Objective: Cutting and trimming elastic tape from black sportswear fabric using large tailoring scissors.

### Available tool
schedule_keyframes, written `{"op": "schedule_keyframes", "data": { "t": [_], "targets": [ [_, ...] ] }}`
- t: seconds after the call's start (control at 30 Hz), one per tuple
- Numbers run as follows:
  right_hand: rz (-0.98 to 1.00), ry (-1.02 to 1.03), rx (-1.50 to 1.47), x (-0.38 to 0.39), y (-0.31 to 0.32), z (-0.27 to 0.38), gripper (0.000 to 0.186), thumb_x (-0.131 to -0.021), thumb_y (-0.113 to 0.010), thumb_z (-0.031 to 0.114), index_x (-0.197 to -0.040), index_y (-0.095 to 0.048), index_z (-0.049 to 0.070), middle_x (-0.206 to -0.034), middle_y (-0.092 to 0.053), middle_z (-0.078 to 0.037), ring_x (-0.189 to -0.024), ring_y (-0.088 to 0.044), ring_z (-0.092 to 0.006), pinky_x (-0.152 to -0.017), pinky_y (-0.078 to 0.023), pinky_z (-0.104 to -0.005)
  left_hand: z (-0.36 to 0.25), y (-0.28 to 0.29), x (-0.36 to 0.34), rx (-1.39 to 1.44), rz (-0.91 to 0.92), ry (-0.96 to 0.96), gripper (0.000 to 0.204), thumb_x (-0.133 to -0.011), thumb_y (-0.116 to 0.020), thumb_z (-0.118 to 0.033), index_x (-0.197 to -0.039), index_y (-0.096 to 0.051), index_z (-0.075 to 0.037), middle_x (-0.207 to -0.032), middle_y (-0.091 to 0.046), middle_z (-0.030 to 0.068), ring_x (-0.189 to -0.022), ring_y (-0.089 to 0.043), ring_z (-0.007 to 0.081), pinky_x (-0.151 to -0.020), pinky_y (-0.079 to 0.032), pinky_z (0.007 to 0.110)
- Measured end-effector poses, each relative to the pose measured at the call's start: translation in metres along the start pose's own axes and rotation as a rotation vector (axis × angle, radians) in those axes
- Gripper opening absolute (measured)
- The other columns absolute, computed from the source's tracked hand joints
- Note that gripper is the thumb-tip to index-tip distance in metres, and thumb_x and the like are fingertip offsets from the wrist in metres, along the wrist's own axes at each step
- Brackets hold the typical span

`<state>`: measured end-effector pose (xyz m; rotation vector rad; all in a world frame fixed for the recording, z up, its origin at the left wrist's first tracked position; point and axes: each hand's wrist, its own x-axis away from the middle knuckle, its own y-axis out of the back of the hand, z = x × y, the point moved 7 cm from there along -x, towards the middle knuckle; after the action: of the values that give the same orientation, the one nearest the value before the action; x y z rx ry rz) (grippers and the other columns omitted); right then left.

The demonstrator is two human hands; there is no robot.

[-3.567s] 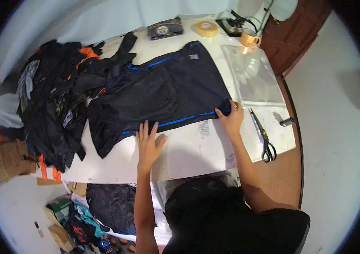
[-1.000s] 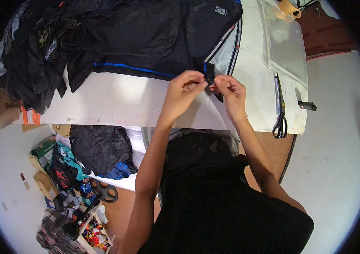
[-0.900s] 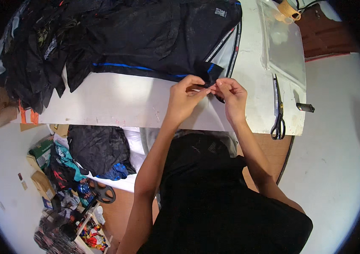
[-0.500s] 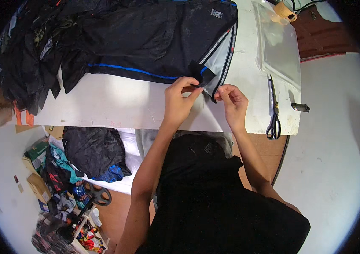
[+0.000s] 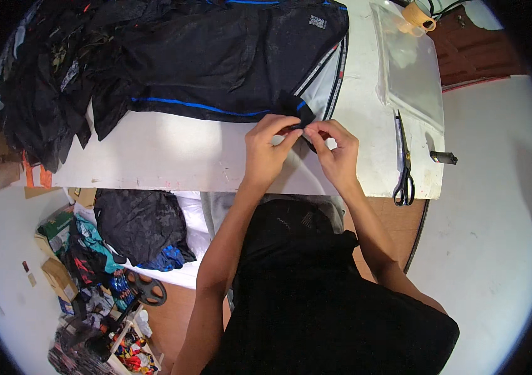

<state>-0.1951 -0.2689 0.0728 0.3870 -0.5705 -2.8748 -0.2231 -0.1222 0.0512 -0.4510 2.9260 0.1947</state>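
The white table [image 5: 185, 150] runs beneath everything from 9 o'clock to 3, and on it, spreading toward 10 o'clock from the hands, lies the black garment [image 5: 210, 69], its blue-lined near edge facing the person and its open hem showing a pale inside [image 5: 323, 87] at 1 o'clock. Half a second ago the right hand [image 5: 339, 156] was apart from the left hand [image 5: 266, 150], over at 3 o'clock by the tip of the hem; it has since come in toward 9, so both hands now attend to one spot at the near corner of the hem. The left thumb and forefinger pinch the small turned-back flap [image 5: 298, 107], which stays folded over with a bit of blue on it; the right thumb and forefinger are drawn together just beside them. As for what is lost to view, the top edge of the picture cuts off the garment's far side at 11 o'clock and the heap of dark clothes [image 5: 47, 75] past 9, where one piece can hardly be told from the next. The fingers cover the flap's lower end, and I cannot tell whether the right fingertips have caught any cloth.
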Motion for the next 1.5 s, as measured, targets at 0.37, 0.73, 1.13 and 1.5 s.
{"op": "schedule_keyframes", "data": {
  "t": [0.37, 0.73, 1.13, 1.5],
  "targets": [
    [-0.045, -0.051, -0.071, 0.004, 0.014, -0.003, 0.007, -0.081, -0.067, 0.006, -0.084, -0.067, -0.001, -0.074, -0.064, -0.006, -0.063, -0.053, -0.0086, -0.059, -0.043, -0.0223, 0.009, -0.009, 0.002, 0.104, -0.015, 0.029, 0.009, -0.079, -0.065, 0.002, -0.087, -0.061, 0.004, -0.088, -0.066, 0.0112, -0.077, -0.062, 0.0132, -0.067, -0.05, 0.025],
    [-0.35, -0.332, 0.992, 0.104, 0.191, -0.056, 0.029, -0.073, -0.057, 0.002, -0.102, -0.061, 0.001, -0.101, -0.059, -0.018, -0.09, -0.058, -0.0335, -0.079, -0.046, -0.0402, 0.029, -0.016, 0.013, 0.157, 0.045, 0.131, 0.007, -0.086, -0.06, -0.002, -0.089, -0.06, 0.004, -0.1, -0.064, 0.0122, -0.083, -0.059, 0.0102, -0.075, -0.048, 0.023],
    [-0.116, -0.518, 0.589, 0.132, 0.233, -0.106, 0.031, -0.075, -0.06, 0.003, -0.104, -0.058, -0.007, -0.087, -0.063, -0.013, -0.076, -0.061, -0.0212, -0.068, -0.048, -0.0319, 0.032, -0.008, 0.023, 0.242, 0.004, 0.108, 0.004, -0.088, -0.056, -0.001, -0.089, -0.055, 0.002, -0.104, -0.063, 0.0149, -0.09, -0.057, 0.009, -0.08, -0.045, 0.021],
    [0.068, -0.527, -0.588, 0.163, 0.144, -0.04, 0.03, -0.074, -0.073, 0.024, -0.08, -0.054, 0.001, -0.059, -0.049, 0.002, -0.042, -0.04, -0.0035, -0.037, -0.027, -0.0181, 0.031, -0.014, 0.019, 0.535, 0.052, 0.191, 0.009, -0.094, -0.047, -0.006, -0.095, -0.044, 0.002, -0.118, -0.053, 0.0237, -0.113, -0.052, 0.0253, -0.097, -0.045, 0.036]
  ]
}}
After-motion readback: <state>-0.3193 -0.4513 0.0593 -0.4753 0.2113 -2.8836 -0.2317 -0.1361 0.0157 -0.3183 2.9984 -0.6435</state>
